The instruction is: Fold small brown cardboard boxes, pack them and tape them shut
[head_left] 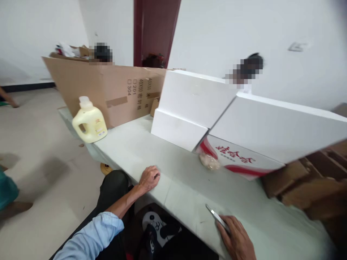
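My left hand (148, 178) rests on the near edge of a pale table (151, 151), with its fingers curled under and nothing visible in them. My right hand (236, 239) lies on the table at the lower right, closed round a thin metal blade or tool (215, 215) that points up and to the left. Between and beyond the hands a small crumpled clear bag (209, 161) lies on the table, in front of a white box with red print (238, 159).
White foam boxes (195, 97) and a slanting white panel (276, 126) stand behind the bag. A large brown carton (108, 90) sits at the back left, a pale yellow jug (90, 122) on the table's far corner. Brown cardboard pieces (306, 184) lie right. Other people are partly visible behind.
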A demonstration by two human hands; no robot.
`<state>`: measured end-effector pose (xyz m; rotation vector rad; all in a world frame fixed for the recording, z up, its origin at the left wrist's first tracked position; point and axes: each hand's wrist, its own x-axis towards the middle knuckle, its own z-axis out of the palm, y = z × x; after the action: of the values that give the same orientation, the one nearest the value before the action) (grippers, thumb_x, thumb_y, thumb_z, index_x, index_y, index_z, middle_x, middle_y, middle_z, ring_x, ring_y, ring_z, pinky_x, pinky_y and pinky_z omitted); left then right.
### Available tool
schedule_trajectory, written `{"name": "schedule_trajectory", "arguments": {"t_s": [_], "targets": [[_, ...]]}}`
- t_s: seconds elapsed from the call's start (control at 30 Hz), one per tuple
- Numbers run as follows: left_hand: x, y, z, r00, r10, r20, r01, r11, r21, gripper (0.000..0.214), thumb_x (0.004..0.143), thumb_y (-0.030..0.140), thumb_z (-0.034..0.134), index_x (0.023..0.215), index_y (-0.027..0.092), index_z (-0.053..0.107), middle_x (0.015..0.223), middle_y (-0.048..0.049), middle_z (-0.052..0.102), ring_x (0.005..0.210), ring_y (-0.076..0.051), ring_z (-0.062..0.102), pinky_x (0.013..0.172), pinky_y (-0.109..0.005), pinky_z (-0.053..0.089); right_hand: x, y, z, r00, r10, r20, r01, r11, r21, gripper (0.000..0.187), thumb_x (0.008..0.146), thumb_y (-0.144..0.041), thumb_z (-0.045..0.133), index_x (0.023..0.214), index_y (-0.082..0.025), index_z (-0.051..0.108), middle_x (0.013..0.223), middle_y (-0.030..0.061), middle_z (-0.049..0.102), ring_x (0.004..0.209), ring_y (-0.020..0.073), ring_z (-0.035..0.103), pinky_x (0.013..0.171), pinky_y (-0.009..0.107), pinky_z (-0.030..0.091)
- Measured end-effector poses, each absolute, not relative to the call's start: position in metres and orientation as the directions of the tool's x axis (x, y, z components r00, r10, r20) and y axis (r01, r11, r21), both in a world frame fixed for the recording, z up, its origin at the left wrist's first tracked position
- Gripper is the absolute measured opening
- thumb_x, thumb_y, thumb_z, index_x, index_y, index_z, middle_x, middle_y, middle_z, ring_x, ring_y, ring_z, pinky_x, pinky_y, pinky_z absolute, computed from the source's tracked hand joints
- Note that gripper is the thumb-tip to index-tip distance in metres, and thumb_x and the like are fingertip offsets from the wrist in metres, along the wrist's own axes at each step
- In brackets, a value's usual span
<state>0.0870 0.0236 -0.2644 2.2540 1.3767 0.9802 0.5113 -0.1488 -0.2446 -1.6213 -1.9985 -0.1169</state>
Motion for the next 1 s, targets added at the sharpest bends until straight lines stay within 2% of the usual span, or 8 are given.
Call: {"name": "schedule_trajectory", "arguments": {"t_s": [0.2, 0.47, 0.63, 0.77, 0.83, 0.9, 0.97, 1.0], "targets": [[0.083, 0.022, -0.261, 0.311, 0.862, 0.400, 0.660, -0.499, 0.562, 0.018, 0.090, 0.012, 0.061, 0.085, 0.024, 0.073, 0.092, -0.0054, 0.073, 0.092, -0.023, 0.066, 0.088, -0.034, 0.051, 0.473, -0.142, -0.229, -0.160, 0.844, 0.511, 0.918, 0.318, -0.238, 0.033, 0.115, -0.048, 0.047, 0.101, -0.025, 0.067, 0.091, 0.0062, 0.070, 0.082, 0.0231, 0.071, 0.074, 0.034, 0.055], [0.081, 0.019, -0.258, 0.316, 0.855, 0.412, 0.688, -0.505, 0.520, 0.016, 0.092, 0.014, 0.060, 0.086, 0.023, 0.073, 0.090, -0.0050, 0.072, 0.091, -0.022, 0.066, 0.087, -0.034, 0.051, 0.448, -0.122, -0.233, -0.237, 0.822, 0.518, 0.911, 0.373, -0.174, 0.034, 0.117, -0.041, 0.044, 0.098, -0.023, 0.066, 0.090, 0.0059, 0.068, 0.083, 0.0221, 0.067, 0.077, 0.033, 0.052], [0.081, 0.019, -0.259, 0.326, 0.847, 0.420, 0.691, -0.517, 0.505, 0.016, 0.094, 0.015, 0.060, 0.086, 0.023, 0.071, 0.091, -0.0051, 0.072, 0.093, -0.023, 0.066, 0.089, -0.035, 0.051, 0.447, -0.126, -0.242, -0.218, 0.848, 0.483, 0.919, 0.345, -0.192, 0.039, 0.116, -0.046, 0.043, 0.098, -0.024, 0.068, 0.093, 0.0070, 0.070, 0.085, 0.0230, 0.067, 0.078, 0.035, 0.052], [0.080, 0.018, -0.260, 0.325, 0.845, 0.425, 0.691, -0.519, 0.503, 0.016, 0.093, 0.014, 0.060, 0.086, 0.024, 0.070, 0.090, -0.0044, 0.071, 0.093, -0.023, 0.066, 0.089, -0.035, 0.051, 0.450, -0.117, -0.237, -0.141, 0.866, 0.480, 0.874, 0.337, -0.350, 0.038, 0.112, -0.055, 0.049, 0.110, -0.025, 0.072, 0.105, 0.0104, 0.072, 0.096, 0.0270, 0.070, 0.085, 0.038, 0.055], [0.080, 0.018, -0.260, 0.325, 0.844, 0.426, 0.688, -0.520, 0.507, 0.016, 0.092, 0.013, 0.060, 0.086, 0.024, 0.070, 0.090, -0.0044, 0.072, 0.093, -0.023, 0.066, 0.089, -0.035, 0.051, 0.457, -0.095, -0.225, 0.027, 0.880, 0.473, 0.825, 0.248, -0.508, 0.043, 0.105, -0.064, 0.058, 0.115, -0.025, 0.073, 0.115, 0.0139, 0.073, 0.107, 0.0312, 0.069, 0.095, 0.044, 0.056], [0.080, 0.018, -0.260, 0.325, 0.845, 0.425, 0.683, -0.520, 0.513, 0.016, 0.092, 0.014, 0.060, 0.085, 0.024, 0.071, 0.090, -0.0046, 0.072, 0.093, -0.023, 0.066, 0.090, -0.036, 0.051, 0.470, -0.061, -0.209, 0.270, 0.878, 0.396, 0.734, 0.078, -0.674, 0.056, 0.093, -0.072, 0.069, 0.119, -0.023, 0.074, 0.125, 0.0166, 0.071, 0.111, 0.0339, 0.067, 0.103, 0.048, 0.053], [0.081, 0.018, -0.260, 0.320, 0.848, 0.423, 0.678, -0.517, 0.523, 0.015, 0.092, 0.015, 0.061, 0.085, 0.024, 0.071, 0.091, -0.0050, 0.072, 0.093, -0.024, 0.066, 0.090, -0.036, 0.052, 0.484, -0.019, -0.194, 0.410, 0.849, 0.332, 0.675, -0.038, -0.737, 0.072, 0.089, -0.076, 0.071, 0.130, -0.016, 0.070, 0.130, 0.0204, 0.069, 0.106, 0.0333, 0.067, 0.100, 0.048, 0.053], [0.081, 0.018, -0.259, 0.317, 0.850, 0.422, 0.674, -0.515, 0.530, 0.015, 0.092, 0.016, 0.060, 0.085, 0.024, 0.071, 0.090, -0.0052, 0.072, 0.093, -0.024, 0.066, 0.090, -0.036, 0.052, 0.490, 0.002, -0.188, 0.458, 0.838, 0.297, 0.643, -0.082, -0.762, 0.077, 0.089, -0.076, 0.071, 0.133, -0.012, 0.068, 0.126, 0.0215, 0.070, 0.104, 0.0329, 0.067, 0.096, 0.047, 0.054]]}}
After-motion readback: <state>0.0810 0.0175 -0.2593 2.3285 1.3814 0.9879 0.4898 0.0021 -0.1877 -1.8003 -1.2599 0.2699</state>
